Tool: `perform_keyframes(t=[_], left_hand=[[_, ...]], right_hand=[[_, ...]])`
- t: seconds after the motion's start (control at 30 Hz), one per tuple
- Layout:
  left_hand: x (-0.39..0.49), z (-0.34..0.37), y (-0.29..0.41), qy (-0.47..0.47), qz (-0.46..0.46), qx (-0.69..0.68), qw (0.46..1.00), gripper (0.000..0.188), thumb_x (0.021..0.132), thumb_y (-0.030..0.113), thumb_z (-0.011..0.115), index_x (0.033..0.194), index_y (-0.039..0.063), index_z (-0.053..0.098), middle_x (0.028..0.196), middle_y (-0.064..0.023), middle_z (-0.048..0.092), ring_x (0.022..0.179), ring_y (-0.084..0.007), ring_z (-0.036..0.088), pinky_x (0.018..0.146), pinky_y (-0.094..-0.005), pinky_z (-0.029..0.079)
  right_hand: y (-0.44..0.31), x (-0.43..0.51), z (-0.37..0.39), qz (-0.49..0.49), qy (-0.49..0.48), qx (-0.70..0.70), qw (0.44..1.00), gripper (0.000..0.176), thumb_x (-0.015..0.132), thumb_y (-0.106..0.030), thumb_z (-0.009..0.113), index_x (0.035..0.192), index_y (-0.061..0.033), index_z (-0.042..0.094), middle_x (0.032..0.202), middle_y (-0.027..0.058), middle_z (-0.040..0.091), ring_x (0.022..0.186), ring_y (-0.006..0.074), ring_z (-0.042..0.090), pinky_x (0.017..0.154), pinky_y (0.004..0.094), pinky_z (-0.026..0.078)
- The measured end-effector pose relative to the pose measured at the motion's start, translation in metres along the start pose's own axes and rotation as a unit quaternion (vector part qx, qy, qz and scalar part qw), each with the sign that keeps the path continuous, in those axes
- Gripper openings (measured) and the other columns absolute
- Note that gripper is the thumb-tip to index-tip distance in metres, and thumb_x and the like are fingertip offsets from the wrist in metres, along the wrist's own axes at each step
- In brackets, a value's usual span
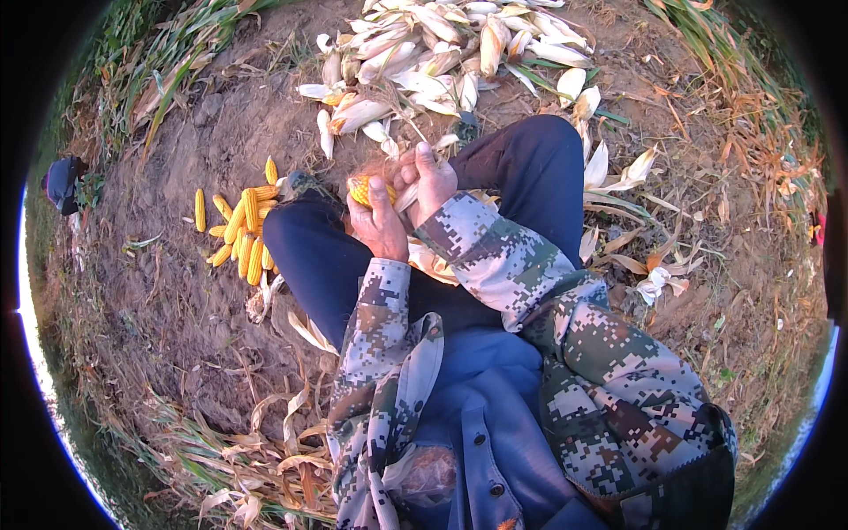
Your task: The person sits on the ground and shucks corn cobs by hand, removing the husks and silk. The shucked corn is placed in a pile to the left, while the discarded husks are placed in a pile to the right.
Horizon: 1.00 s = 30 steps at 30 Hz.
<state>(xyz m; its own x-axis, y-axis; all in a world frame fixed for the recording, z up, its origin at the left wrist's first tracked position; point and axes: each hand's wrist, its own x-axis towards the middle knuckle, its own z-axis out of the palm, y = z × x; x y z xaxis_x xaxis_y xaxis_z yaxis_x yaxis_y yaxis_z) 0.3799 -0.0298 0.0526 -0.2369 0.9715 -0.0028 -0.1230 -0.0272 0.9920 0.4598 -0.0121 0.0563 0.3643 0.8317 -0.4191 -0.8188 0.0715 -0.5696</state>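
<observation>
Between my raised knees, my left hand [379, 228] grips a yellow ear of corn [362, 189], its thumb pressed along the kernels. Brown corn silk [379, 165] sticks out above the ear. My right hand [429, 180] is closed right beside it, with a pale strip of corn husk [407, 197] at its fingers. A thin dry stalk or strip rises past the right thumb; I cannot tell whether the hand holds it. Part of the ear is hidden by my fingers. More loose husks [430, 263] lie on the ground between my legs.
Bare yellow ears [246, 228] lie piled left of my left knee. Ahead is a large heap of ears in pale husks [424, 59]. Torn husks [623, 175] litter the soil on the right. Cut corn stalks [265, 457] lie behind left. A dark cap-like object [63, 185] is far left.
</observation>
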Motion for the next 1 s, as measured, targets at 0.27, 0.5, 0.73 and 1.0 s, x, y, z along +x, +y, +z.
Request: perform_keyframes(t=[0.27, 0.5, 0.73, 1.0], left_hand=[[0.049, -0.042, -0.021, 0.067, -0.240, -0.241, 0.938, 0.049, 0.109, 0.050, 0.050, 0.105, 0.002, 0.062, 0.087, -0.0121, 0.067, 0.076, -0.0267, 0.067, 0.069, -0.0391, 0.057], [0.088, -0.045, 0.011, 0.059, -0.225, -0.268, 0.935, 0.044, 0.106, 0.052, 0.055, 0.105, 0.008, 0.056, 0.084, -0.0114, 0.063, 0.069, -0.0287, 0.067, 0.063, -0.0452, 0.058], [0.076, -0.031, 0.026, -0.055, -0.165, -0.328, 0.928, 0.041, 0.107, 0.045, 0.052, 0.109, 0.004, 0.059, 0.087, -0.0121, 0.065, 0.073, -0.0284, 0.067, 0.067, -0.0445, 0.059], [0.050, -0.031, 0.030, -0.134, -0.110, -0.264, 0.949, 0.038, 0.103, 0.036, 0.060, 0.115, 0.001, 0.061, 0.085, -0.0135, 0.068, 0.071, -0.0252, 0.070, 0.066, -0.0385, 0.061]], right_hand=[[-0.009, -0.014, -0.011, 0.138, -0.153, 0.138, 0.969, 0.034, 0.106, -0.042, 0.062, 0.091, -0.0118, 0.069, 0.056, -0.0044, 0.043, 0.050, 0.0153, 0.044, 0.068, 0.0392, 0.048], [-0.046, -0.039, -0.050, 0.217, -0.336, 0.116, 0.909, 0.039, 0.108, -0.045, 0.056, 0.100, -0.0119, 0.075, 0.050, -0.0032, 0.042, 0.039, 0.0132, 0.040, 0.049, 0.0335, 0.042], [-0.021, -0.050, -0.056, -0.171, -0.217, -0.396, 0.876, 0.050, 0.087, -0.023, 0.087, 0.122, 0.0024, 0.062, 0.102, 0.0124, 0.073, 0.091, 0.0210, 0.072, 0.086, 0.0339, 0.057], [0.010, -0.042, -0.068, 0.044, -0.260, -0.533, 0.804, 0.052, 0.078, -0.029, 0.085, 0.115, 0.0036, 0.068, 0.102, 0.0215, 0.076, 0.096, 0.0325, 0.075, 0.088, 0.0439, 0.056]])
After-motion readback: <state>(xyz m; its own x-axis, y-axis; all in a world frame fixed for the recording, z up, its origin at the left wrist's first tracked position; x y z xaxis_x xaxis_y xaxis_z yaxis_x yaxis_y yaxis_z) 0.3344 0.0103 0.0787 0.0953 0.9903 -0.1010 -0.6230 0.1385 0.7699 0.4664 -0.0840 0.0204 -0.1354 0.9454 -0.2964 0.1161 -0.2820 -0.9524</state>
